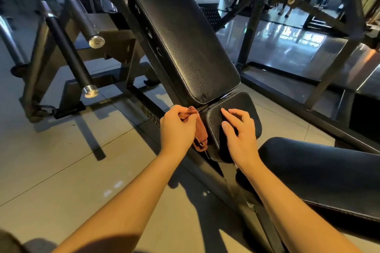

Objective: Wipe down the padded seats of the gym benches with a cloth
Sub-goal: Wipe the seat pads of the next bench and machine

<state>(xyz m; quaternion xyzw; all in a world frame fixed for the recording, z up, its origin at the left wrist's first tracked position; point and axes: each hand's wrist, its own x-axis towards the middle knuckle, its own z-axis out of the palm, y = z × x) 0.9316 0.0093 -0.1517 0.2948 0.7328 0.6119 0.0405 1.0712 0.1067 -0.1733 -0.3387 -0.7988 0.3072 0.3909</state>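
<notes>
Head camera shows me the cloth (200, 132). It is small, rusty orange and all scrunched up. It sits at the left edge of the little seat (246, 104) of the bench (151, 112), just under the long tilted back pad (185, 43). One end hangs down beside the seat. The seat is black and bumpy like leather, with a pale line round its rim. My left hand (176, 129) grips the top of the cloth tight. My right hand (241, 137) lies on the seat with its fingers (227, 116) spread and loose, holding nothing. The pointing finger stretches toward the back pad. Both arms are bare and reach out over the pale floor tiles (61, 150).
</notes>
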